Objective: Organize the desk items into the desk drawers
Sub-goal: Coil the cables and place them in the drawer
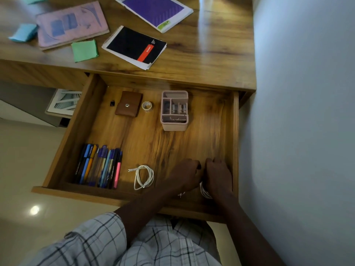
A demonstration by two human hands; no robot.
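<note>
Shirt: checked shirt (107, 244) is filling the near edge, both bare forearms reaching forward from it.
Floor: pale glossy floor (23, 169) is showing on the left, catching a spot of light.
Drawer: wooden drawer (63, 129) is standing pulled out toward the person, under the desk edge.
Bundled cable: white bundled cable (204, 191) is lying in the drawer's near right corner, between the two hands. Only a few strands are showing, running near-to-far.
Right hand (219, 177): back up, fingers curling down, gripping the bundled cable under the palm.
Left hand (187, 174): knuckles up, fingers curling under, just beside the right. I cannot tell what it is holding.
Loose cable: coiled white cable (144, 176) is lying left of the hands.
Pens: pens (99, 166) are lying side by side at near left, long axes near-to-far.
Far row: brown wallet (128, 104), tape roll (147, 106), pink organizer (174, 110).
Desk: wooden desk (211, 50) is carrying a black notebook (134, 47), a purple notebook (153, 10) and a pink book (72, 24).
Wall: pale wall (307, 112) is running along the right.
</note>
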